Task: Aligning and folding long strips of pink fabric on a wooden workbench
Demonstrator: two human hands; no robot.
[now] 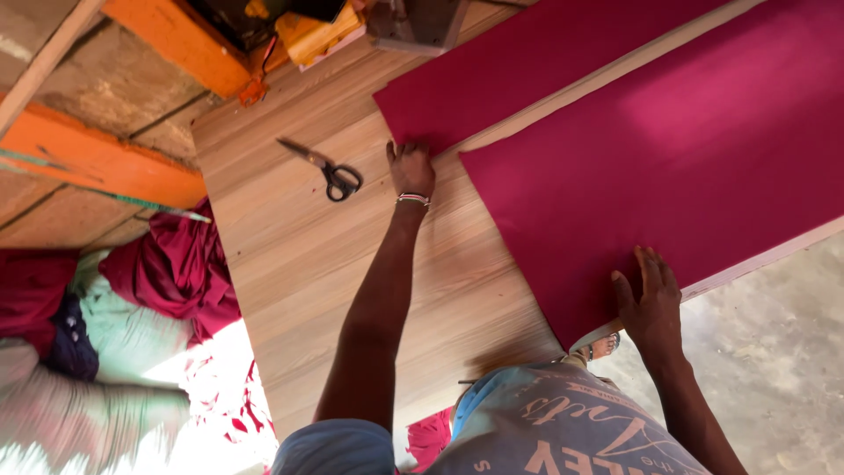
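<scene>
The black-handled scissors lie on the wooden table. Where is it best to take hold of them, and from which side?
Probably by the two black handle loops of the black-handled scissors, which point toward the left hand. The closed metal blades point away from it, so coming from the hand's side avoids the tips. They lie flat on the wooden table, uncovered.

A pale wood-grain laminate worktop [299, 264] carried two flat sheets of magenta felt-like fabric: the larger sheet [668, 149] lay beside the smaller sheet [510, 70], a narrow strip of worktop between them. Black-handled metal scissors [327, 169] lay just beside the smaller sheet's corner.
</scene>
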